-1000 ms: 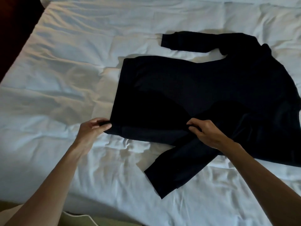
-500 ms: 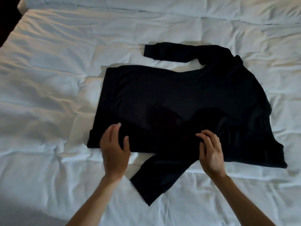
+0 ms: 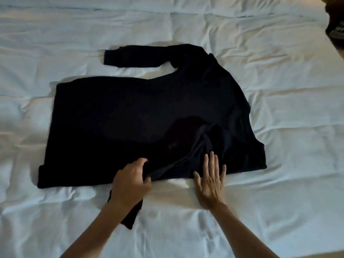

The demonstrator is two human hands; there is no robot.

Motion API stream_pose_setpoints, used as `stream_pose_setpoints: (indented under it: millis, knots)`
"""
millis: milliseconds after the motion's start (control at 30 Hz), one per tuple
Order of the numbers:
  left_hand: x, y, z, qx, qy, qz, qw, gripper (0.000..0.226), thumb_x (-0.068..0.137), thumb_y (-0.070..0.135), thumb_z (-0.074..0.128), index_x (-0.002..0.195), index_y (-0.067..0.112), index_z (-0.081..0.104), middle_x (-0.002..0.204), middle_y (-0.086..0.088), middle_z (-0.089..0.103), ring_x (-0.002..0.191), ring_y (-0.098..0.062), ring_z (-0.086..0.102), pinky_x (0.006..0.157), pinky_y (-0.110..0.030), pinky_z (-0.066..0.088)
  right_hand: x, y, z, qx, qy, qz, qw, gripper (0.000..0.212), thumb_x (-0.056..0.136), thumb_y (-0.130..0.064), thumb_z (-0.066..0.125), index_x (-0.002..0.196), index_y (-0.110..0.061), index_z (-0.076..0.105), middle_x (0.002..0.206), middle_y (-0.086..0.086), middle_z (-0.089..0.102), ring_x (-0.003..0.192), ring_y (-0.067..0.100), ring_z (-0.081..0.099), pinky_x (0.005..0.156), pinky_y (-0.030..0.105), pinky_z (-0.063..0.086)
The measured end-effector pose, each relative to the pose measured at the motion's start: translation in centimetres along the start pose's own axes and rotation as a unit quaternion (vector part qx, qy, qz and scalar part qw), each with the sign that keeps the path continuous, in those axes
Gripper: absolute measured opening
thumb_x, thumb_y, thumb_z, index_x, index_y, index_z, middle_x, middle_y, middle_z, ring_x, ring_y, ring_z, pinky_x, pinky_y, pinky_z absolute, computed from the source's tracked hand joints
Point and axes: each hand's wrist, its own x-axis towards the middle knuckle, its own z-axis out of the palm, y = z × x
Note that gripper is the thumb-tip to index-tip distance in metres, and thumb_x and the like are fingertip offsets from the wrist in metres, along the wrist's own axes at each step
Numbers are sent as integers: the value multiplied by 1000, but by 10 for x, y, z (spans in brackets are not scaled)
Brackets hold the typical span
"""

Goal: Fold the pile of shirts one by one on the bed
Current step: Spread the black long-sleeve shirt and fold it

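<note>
Black garment: long-sleeved black shirt (image 3: pixel 141 116), the only item of the pile in the head view, spread flat on the bed with its hem toward the left of the picture and its neck end toward the right.
Surface: white, wrinkled bed sheet (image 3: pixel 279 101), under the shirt on all sides.
Far sleeve: far sleeve (image 3: pixel 137 57) lies beyond the shirt body, stretched leftward, its cuff resting on the sheet apart from the body's far edge.
Near sleeve: near sleeve (image 3: pixel 133 214) runs from the shirt's near edge toward the viewer, partly hidden under the left hand and wrist; its cuff end lies on the sheet below the shirt body.
Left hand: left hand (image 3: pixel 131 180) at the shirt's near edge, about midway along it; fingers curled into the dark cloth where the near sleeve meets the body, gripping a gathered fold of the shirt.
Right hand: right hand (image 3: pixel 210 180) just right of the left hand, palm down, fingers straight and spread; fingertips rest on the shirt's near edge, the heel of the hand on the sheet. It holds nothing.
Creases: a ridge of bunched fabric rises from between the two hands toward the shirt's middle.
Corner object: dark object (image 3: pixel 335 19) at the upper right of the picture, well apart from the shirt; too cut off to identify.
</note>
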Motion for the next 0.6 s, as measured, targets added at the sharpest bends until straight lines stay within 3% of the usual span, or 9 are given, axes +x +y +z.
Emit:
stream_pose_setpoints:
  millis: [67, 133, 200, 300, 367, 467, 533, 600]
  knots:
    - [19, 8, -46, -13, 17, 10, 1000, 39, 92, 23, 52, 129, 33, 59, 115, -1, 69, 106, -28, 64, 88, -37, 49, 0, 0, -1, 10, 0, 1, 1000, 72, 100, -59, 5, 158, -16, 5, 166, 4, -3, 153, 19, -4, 123, 48, -3]
    - [45, 19, -89, -61, 42, 32, 997, 34, 91, 24, 45, 113, 38, 66, 110, -1, 71, 105, -30, 64, 93, -41, 51, -2, -1, -2, 11, 5, 3, 1000, 71, 101, -58, 7, 158, -16, 7, 166, 5, 0, 153, 19, -2, 123, 49, 1]
    - [80, 27, -114, -112, 117, 60, 985, 31, 90, 23, 46, 107, 35, 69, 105, -3, 72, 103, -30, 65, 96, -44, 49, -2, -1, -3, 17, 12, -1, 1000, 70, 101, -56, 11, 158, -16, 11, 166, 5, 3, 153, 20, 1, 123, 50, 3]
    - [122, 36, -113, -13, 324, 29, 946, 45, 90, 23, 58, 134, 14, 54, 130, -18, 57, 123, -40, 49, 100, -54, 37, -1, -1, -4, 26, 8, -6, 1000, 68, 102, -55, 14, 158, -17, 11, 166, 4, 3, 153, 19, 2, 122, 49, 4]
    - [120, 48, -84, 11, 361, 65, 930, 56, 89, 26, 58, 141, 10, 46, 140, -20, 47, 131, -39, 42, 103, -54, 36, -1, -1, -4, 25, 4, -8, 1000, 67, 102, -54, 14, 158, -17, 14, 166, 3, 5, 153, 19, 4, 122, 48, 4]
    - [86, 61, -8, -27, 301, 201, 932, 36, 86, 23, 57, 120, 14, 65, 121, -5, 65, 111, -30, 61, 89, -45, 49, 7, 0, -14, 59, 50, -13, 997, 64, 103, -53, 20, 152, -16, 37, 162, 5, 25, 148, 23, 26, 117, 46, 17]
    - [69, 56, 34, -53, 233, 204, 949, 29, 85, 29, 52, 100, 17, 72, 100, 3, 71, 93, -27, 66, 77, -41, 52, 23, 3, -28, 82, 131, -28, 988, 54, 99, -46, 36, 139, -14, 55, 151, 7, 45, 134, 26, 45, 106, 45, 32]
    - [67, 50, 61, -41, 156, 160, 974, 40, 85, 40, 46, 106, 16, 71, 107, 2, 69, 99, -25, 65, 82, -42, 52, 54, 9, -45, 83, 200, -19, 976, 48, 94, -37, 47, 135, -15, 57, 145, 5, 50, 127, 26, 49, 101, 45, 35]
